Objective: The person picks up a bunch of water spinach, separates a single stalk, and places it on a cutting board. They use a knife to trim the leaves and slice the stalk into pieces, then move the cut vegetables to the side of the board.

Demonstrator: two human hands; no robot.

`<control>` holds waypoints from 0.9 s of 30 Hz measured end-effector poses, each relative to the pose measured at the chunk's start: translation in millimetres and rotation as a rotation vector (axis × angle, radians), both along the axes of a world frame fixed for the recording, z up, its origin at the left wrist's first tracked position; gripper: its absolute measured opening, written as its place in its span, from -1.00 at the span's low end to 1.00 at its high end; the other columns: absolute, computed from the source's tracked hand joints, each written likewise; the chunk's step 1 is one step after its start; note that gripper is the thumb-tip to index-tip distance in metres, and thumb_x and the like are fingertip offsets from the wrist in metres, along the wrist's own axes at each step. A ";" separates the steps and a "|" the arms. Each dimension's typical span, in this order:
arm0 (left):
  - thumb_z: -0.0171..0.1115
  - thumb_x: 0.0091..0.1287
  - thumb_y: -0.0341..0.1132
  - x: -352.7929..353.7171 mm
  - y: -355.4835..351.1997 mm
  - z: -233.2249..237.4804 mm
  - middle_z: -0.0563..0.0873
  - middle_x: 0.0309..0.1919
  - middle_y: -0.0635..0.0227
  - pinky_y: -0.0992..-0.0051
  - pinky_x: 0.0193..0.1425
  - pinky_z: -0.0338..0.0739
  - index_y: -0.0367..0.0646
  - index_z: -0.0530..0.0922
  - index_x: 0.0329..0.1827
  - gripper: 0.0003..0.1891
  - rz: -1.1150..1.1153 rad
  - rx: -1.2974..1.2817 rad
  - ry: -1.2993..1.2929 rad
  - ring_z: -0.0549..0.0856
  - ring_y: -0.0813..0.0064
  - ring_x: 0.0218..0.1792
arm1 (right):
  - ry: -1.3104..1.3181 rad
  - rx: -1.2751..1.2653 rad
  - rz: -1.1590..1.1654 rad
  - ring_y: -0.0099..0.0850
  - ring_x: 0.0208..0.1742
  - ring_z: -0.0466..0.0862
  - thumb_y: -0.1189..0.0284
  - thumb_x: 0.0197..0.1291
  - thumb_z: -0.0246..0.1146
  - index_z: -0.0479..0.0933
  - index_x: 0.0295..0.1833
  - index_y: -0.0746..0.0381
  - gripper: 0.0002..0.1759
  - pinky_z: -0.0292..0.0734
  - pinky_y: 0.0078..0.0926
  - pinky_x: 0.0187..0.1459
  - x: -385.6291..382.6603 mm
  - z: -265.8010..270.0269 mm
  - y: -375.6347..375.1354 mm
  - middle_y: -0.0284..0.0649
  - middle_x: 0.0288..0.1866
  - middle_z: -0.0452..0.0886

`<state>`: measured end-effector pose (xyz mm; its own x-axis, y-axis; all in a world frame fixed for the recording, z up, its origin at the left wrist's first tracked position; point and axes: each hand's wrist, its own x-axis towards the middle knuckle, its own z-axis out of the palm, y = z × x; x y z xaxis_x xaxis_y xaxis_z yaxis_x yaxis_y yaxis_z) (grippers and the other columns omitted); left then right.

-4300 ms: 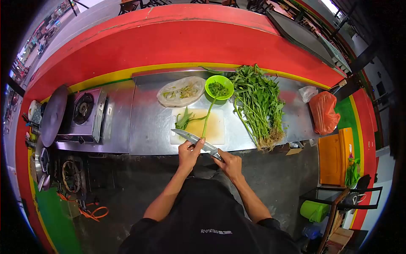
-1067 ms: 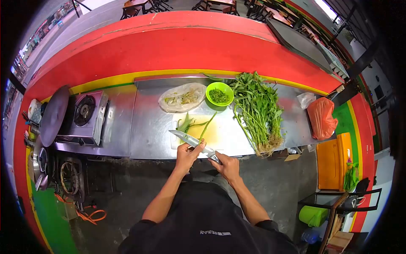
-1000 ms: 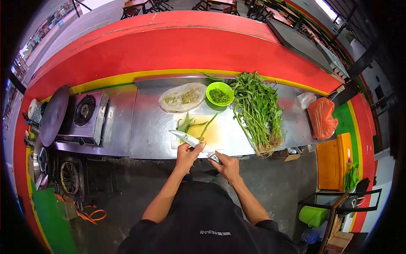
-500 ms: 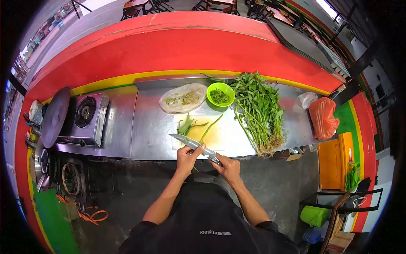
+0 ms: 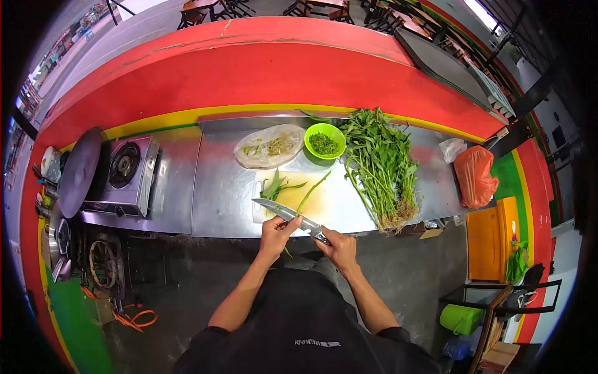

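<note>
My right hand [image 5: 339, 247] is closed round the handle of a large knife [image 5: 281, 210], its blade pointing left. Pinched in my left hand [image 5: 275, 237] is a green stem [image 5: 312, 192], which crosses the blade and rises over the cutting board [image 5: 265, 216]. Leafy pieces [image 5: 272, 189] lie on the board's left part. Behind it stand a clear plastic bag [image 5: 252, 160] with greens inside and a green bowl [image 5: 339, 132] of chopped greens. A big bunch of leafy stems with roots [image 5: 381, 165] lies to the right.
A gas stove [image 5: 128, 176] and a large round lid [image 5: 81, 171] are on the left. At the right end of the counter [image 5: 218, 206] sits an orange plastic bag [image 5: 475, 177]. A red wall [image 5: 280, 71] runs along the back.
The view has shifted slightly. Both hands hold the knife and stem almost as before, with only a very small movement.
</note>
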<state>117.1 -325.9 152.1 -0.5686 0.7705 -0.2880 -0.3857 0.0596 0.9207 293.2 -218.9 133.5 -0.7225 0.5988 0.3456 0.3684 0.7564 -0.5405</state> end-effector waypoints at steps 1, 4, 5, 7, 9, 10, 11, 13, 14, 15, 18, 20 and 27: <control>0.36 0.35 -0.45 -0.5 -0.1 -2.0 0.76 -0.15 0.37 0.64 -0.07 0.53 -0.33 0.69 0.00 -0.79 -0.005 0.019 -0.020 0.66 0.69 -0.17 | -0.030 0.004 -0.001 -0.26 -0.51 0.71 0.22 0.01 0.52 0.69 -0.02 0.14 -0.58 0.55 -0.36 -0.51 0.4 0.3 0.8 -0.18 -0.39 0.74; 0.35 0.36 -0.45 -1.6 0.1 1.4 0.75 -0.16 0.39 0.66 -0.13 0.50 -0.33 0.69 0.01 -0.79 -0.020 0.046 -0.020 0.64 0.72 -0.20 | -0.022 0.008 -0.007 -0.26 -0.52 0.71 0.22 0.01 0.53 0.69 -0.02 0.13 -0.59 0.54 -0.35 -0.51 -0.7 4.3 1.7 -0.18 -0.40 0.74; 0.35 0.37 -0.45 -2.0 0.1 3.4 0.74 -0.18 0.41 0.67 -0.18 0.47 -0.34 0.68 0.01 -0.79 -0.031 0.053 0.002 0.61 0.75 -0.23 | -0.023 0.008 -0.006 -0.26 -0.52 0.71 0.22 0.01 0.53 0.69 -0.02 0.13 -0.59 0.54 -0.35 -0.51 -0.8 5.5 1.8 -0.18 -0.40 0.74; 0.34 0.37 -0.44 -7.0 -2.0 -2.3 0.73 -0.22 0.44 0.68 -0.24 0.42 -0.34 0.68 0.01 -0.79 -0.062 0.036 0.023 0.58 0.78 -0.27 | -0.047 0.005 -0.010 -0.26 -0.52 0.71 0.22 0.01 0.53 0.69 -0.02 0.12 -0.59 0.54 -0.35 -0.52 -0.2 7.4 2.8 -0.18 -0.41 0.73; 0.34 0.38 -0.43 -8.6 -2.7 -4.0 0.71 -0.25 0.48 0.69 -0.30 0.37 -0.34 0.68 0.02 -0.78 -0.093 0.018 0.045 0.54 0.80 -0.32 | -0.045 0.008 -0.006 -0.26 -0.52 0.70 0.22 0.01 0.53 0.69 -0.02 0.13 -0.59 0.53 -0.35 -0.52 0.1 6.4 3.7 -0.19 -0.42 0.73; 0.35 0.38 -0.42 -8.4 -2.7 -2.6 0.69 -0.29 0.51 0.70 -0.33 0.32 -0.34 0.68 0.01 -0.78 -0.086 0.021 0.049 0.49 0.82 -0.36 | -0.042 0.011 -0.003 -0.26 -0.53 0.70 0.22 0.01 0.52 0.69 -0.02 0.13 -0.59 0.53 -0.34 -0.52 0.1 6.2 4.1 -0.19 -0.43 0.72; 0.35 0.38 -0.41 -8.0 -3.0 -1.3 0.67 -0.33 0.53 0.70 -0.36 0.27 -0.33 0.69 0.01 -0.78 -0.079 0.025 0.053 0.45 0.83 -0.40 | -0.043 0.011 -0.003 -0.26 -0.53 0.70 0.22 0.01 0.52 0.69 -0.02 0.13 -0.59 0.53 -0.34 -0.52 0.9 6.7 4.5 -0.19 -0.43 0.72; 0.36 0.37 -0.40 -8.3 -3.0 1.7 0.66 -0.34 0.55 0.70 -0.38 0.26 -0.33 0.69 0.00 -0.78 -0.081 0.054 0.070 0.45 0.83 -0.41 | -0.051 0.026 -0.008 -0.27 -0.54 0.68 0.22 0.02 0.52 0.69 -0.01 0.15 -0.58 0.51 -0.34 -0.53 1.6 9.2 6.3 -0.20 -0.45 0.71; 0.36 0.37 -0.39 -8.7 -3.2 2.3 0.66 -0.36 0.56 0.70 -0.40 0.26 -0.32 0.69 -0.01 -0.79 -0.082 0.083 0.087 0.44 0.83 -0.42 | -0.051 0.025 -0.007 -0.27 -0.54 0.68 0.22 0.02 0.52 0.69 -0.01 0.15 -0.58 0.51 -0.34 -0.53 1.5 9.3 7.0 -0.20 -0.45 0.71; 0.36 0.37 -0.39 -9.5 -4.2 1.2 0.66 -0.36 0.56 0.70 -0.40 0.26 -0.32 0.69 -0.01 -0.79 -0.081 0.081 0.086 0.44 0.83 -0.42 | -0.047 0.030 -0.002 -0.27 -0.55 0.68 0.22 0.02 0.52 0.69 -0.01 0.16 -0.58 0.51 -0.34 -0.53 1.6 9.1 7.1 -0.20 -0.46 0.70; 0.37 0.36 -0.38 -12.6 -3.8 -6.6 0.65 -0.38 0.54 0.68 -0.44 0.25 -0.32 0.68 0.03 -0.75 -0.138 0.020 0.016 0.44 0.79 -0.47 | -0.007 0.030 0.012 -0.29 -0.56 0.67 0.22 0.03 0.52 0.69 0.00 0.18 -0.57 0.50 -0.35 -0.53 3.0 7.6 8.9 -0.20 -0.47 0.69; 0.38 0.36 -0.34 -13.1 -1.9 -12.3 0.64 -0.44 0.53 0.66 -0.47 0.29 -0.31 0.66 0.08 -0.70 -0.173 0.097 -0.133 0.47 0.76 -0.51 | -0.046 0.006 0.013 -0.29 -0.55 0.68 0.22 0.02 0.52 0.69 0.00 0.17 -0.57 0.51 -0.36 -0.53 4.0 8.1 9.5 -0.19 -0.46 0.70; 0.38 0.36 -0.27 -3.8 10.4 6.2 0.59 -0.55 0.55 0.66 -0.49 0.38 -0.26 0.67 0.02 -0.72 -0.067 0.115 0.018 0.50 0.77 -0.57 | -0.022 0.020 0.033 -0.29 -0.54 0.69 0.22 0.00 0.53 0.69 0.02 0.15 -0.55 0.52 -0.38 -0.52 2.8 4.9 8.4 -0.19 -0.45 0.71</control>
